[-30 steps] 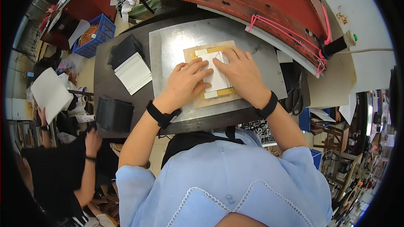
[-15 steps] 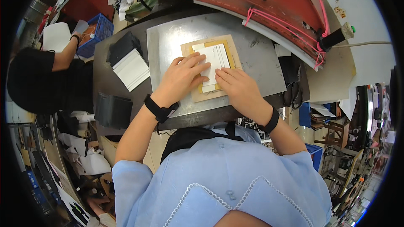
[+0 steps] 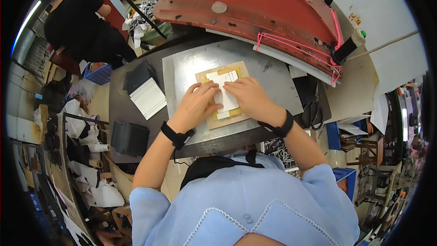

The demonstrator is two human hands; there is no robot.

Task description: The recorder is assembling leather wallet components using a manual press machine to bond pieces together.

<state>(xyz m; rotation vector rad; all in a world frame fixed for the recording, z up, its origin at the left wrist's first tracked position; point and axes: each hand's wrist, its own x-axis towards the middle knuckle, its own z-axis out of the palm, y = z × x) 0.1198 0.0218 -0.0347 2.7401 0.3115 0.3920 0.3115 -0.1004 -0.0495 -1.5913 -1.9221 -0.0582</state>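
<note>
A white flat piece (image 3: 229, 99) with dark lines near its far right edge lies on a yellow-edged form (image 3: 240, 111). Under that is a tan board (image 3: 214, 124), set on a metal plate (image 3: 175, 75). My left hand (image 3: 195, 105) rests on the left side of the white piece, its fingers curved and its thumb apart. My right hand (image 3: 253, 99) lies over the right side, fingertips on the piece close to the left fingers. Both hands are open, and they hide parts of the piece and form.
Left of the plate lie a stack of white pieces (image 3: 148, 99), black sheets (image 3: 138, 76) and a black stack (image 3: 129, 138). A red machine arm (image 3: 255, 4) with pink cord overhangs the far side. Scissors (image 3: 313, 115) lie at right. Another person (image 3: 82, 23) stands far left.
My right hand has moved farther up the white piece, its fingertips closer to my left hand. My head view has shifted. The other person is now upright and farther back.
</note>
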